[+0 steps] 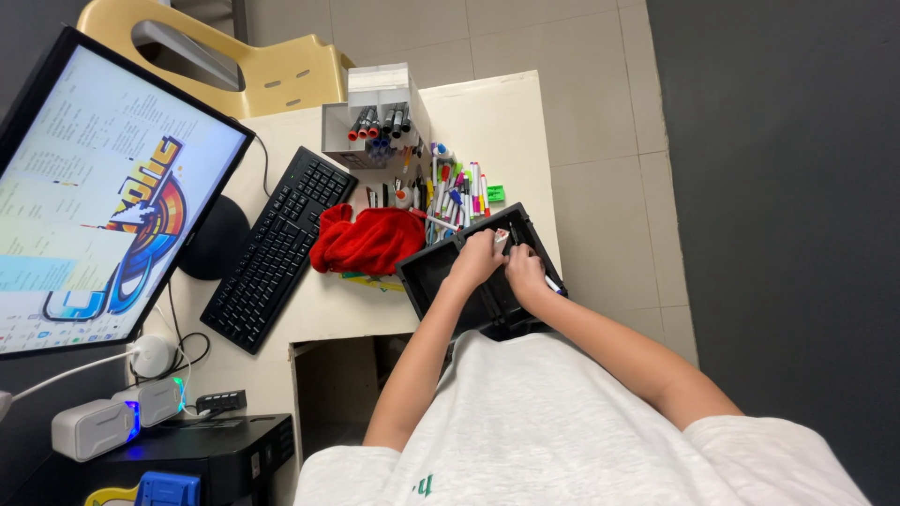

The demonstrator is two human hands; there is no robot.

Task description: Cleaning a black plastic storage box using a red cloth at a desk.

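Note:
A black plastic tray (433,277) lies at the near edge of the desk, partly over the edge. Both hands are inside it. My left hand (476,260) has its fingers curled around a small white-and-red object at the tray's far wall. My right hand (526,271) is closed beside it, apparently on a dark marker; what it grips is mostly hidden. Just beyond the tray lies a scatter of coloured markers (457,190) and a crumpled red cloth (368,240).
A white organiser box (377,117) with several markers stands at the desk's far side. A black keyboard (278,245) and a lit monitor (98,192) sit left. A yellow chair (234,56) is behind the desk. A green eraser (495,193) lies by the markers.

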